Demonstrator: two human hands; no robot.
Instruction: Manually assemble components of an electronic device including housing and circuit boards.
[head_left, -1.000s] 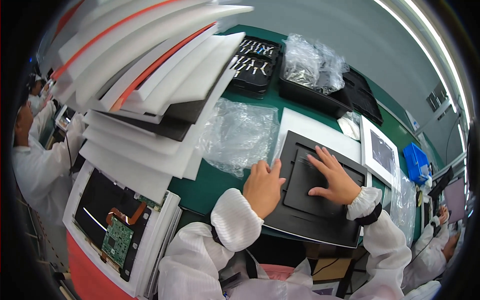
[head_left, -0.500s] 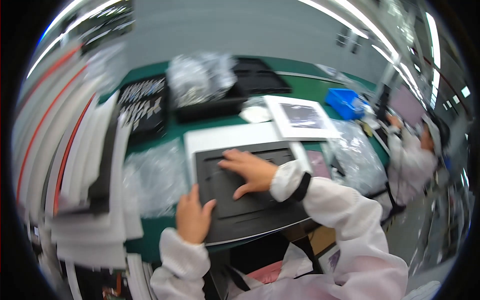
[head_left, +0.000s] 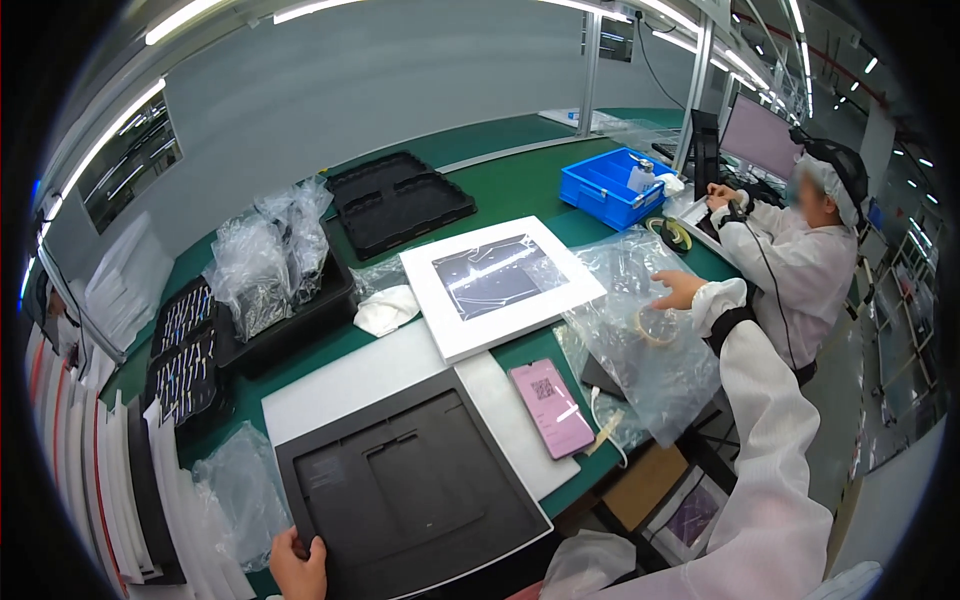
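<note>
A dark grey rectangular panel [head_left: 430, 490] with a recessed middle lies on white foam sheeting [head_left: 335, 385] in front of me. My left hand [head_left: 298, 566] is closed on the panel's lower left edge, its thumb on top. Out to the right, my right hand [head_left: 680, 290] is held over a clear plastic bag [head_left: 650, 385], fingers apart and nothing in them. Whether it touches the bag I cannot tell. A ring-shaped roll, perhaps tape [head_left: 658, 327], shows just below that hand. Between panel and bag lies a pink phone-shaped device [head_left: 553, 410] with a code on its face.
Beyond the panel rests a white foam frame [head_left: 440, 338] with a film-covered dark screen. Black trays [head_left: 410, 205], one with bagged parts [head_left: 255, 265], stand farther back. At the right are a blue bin [head_left: 595, 205] and a co-worker [head_left: 790, 250]. White foam sheets [head_left: 165, 500] are stacked left.
My right hand has left the panel's surface and moved right, over the plastic bag. My left hand stays at the panel's left edge. The view has swung to the right.
</note>
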